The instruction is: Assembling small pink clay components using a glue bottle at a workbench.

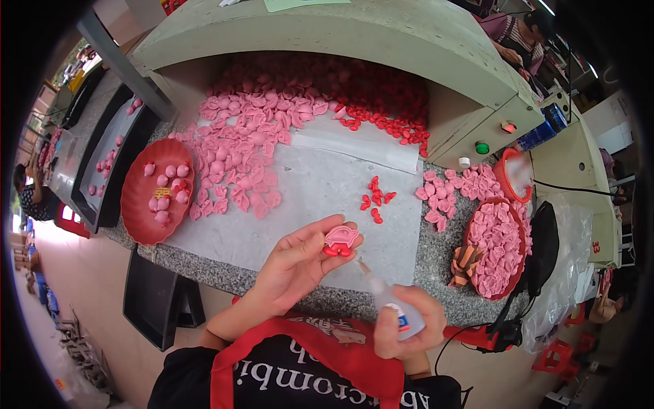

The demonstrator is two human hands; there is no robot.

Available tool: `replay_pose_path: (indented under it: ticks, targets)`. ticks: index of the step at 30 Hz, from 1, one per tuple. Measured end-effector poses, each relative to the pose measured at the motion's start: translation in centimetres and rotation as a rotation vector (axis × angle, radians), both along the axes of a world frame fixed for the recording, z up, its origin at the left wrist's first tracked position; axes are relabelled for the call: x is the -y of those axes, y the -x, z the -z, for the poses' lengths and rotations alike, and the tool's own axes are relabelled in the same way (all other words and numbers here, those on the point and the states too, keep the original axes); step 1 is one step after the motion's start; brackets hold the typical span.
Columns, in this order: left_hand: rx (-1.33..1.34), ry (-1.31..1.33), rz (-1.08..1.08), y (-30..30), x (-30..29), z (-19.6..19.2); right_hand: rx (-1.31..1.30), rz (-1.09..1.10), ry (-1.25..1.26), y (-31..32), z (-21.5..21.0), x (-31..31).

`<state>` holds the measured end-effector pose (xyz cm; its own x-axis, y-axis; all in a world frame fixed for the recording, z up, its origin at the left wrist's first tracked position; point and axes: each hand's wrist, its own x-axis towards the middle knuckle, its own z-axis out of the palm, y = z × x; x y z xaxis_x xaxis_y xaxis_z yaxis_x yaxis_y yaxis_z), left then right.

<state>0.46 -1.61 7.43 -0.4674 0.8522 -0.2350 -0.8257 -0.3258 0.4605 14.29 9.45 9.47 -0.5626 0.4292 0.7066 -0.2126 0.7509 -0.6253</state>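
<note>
My left hand (300,255) pinches a small pink shell-shaped piece (340,236) with a red heart-like part (336,251) at its lower edge, held over the near edge of the stone table (225,262). My right hand (402,320) grips a small clear glue bottle (392,303), its thin nozzle tilted up toward the held piece and a short way from it. A few loose red parts (375,200) lie on the white sheet (320,191) just beyond my hands.
A big heap of pink pieces (252,136) and red parts (388,102) lies under a green hood. A red dish (136,204) of finished pieces sits at left, another red dish (497,249) of pink pieces at right. Other people sit far left and top right.
</note>
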Motion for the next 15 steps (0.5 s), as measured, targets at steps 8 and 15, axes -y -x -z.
replay_pose_path:
  ticks: [8, 15]
  targets:
    - [0.658, -0.018, 0.09, 0.6, -0.4, 2.2, -0.075, 0.205, 1.208, -2.8, 3.2, -8.0]
    - [0.574, 0.036, 0.129, -0.2, -1.3, 1.7, 0.344, 0.635, 0.628, -2.0, 11.1, -12.4]
